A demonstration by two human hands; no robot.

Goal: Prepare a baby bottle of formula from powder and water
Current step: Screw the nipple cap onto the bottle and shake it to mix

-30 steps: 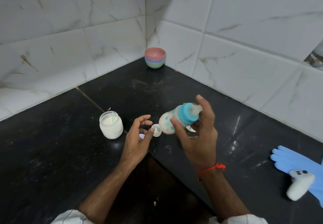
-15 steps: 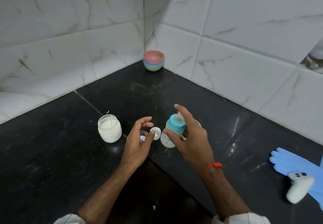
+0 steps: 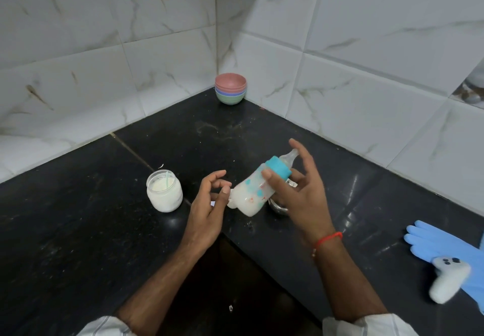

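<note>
My right hand [image 3: 296,197] grips a baby bottle [image 3: 255,191] with a teal collar and a clear teat. The bottle is tilted, teat up to the right, above the black counter [image 3: 78,231], and white liquid fills its body. My left hand [image 3: 209,204] hovers just left of the bottle's base with fingers curled apart and holds nothing. A glass jar of white powder [image 3: 164,191] with a pale scoop handle inside stands open to the left. A small white cap sits behind my left thumb, mostly hidden.
A stack of coloured bowls [image 3: 230,88] sits in the tiled corner. A metal object [image 3: 279,206] lies behind my right hand. A blue glove [image 3: 440,246] and a white controller [image 3: 449,279] lie at the right edge. The counter's inner edge runs below my wrists.
The bottle went from tilted to upright near the counter, and is now raised and tilted again in my right hand. My left hand has hardly moved.
</note>
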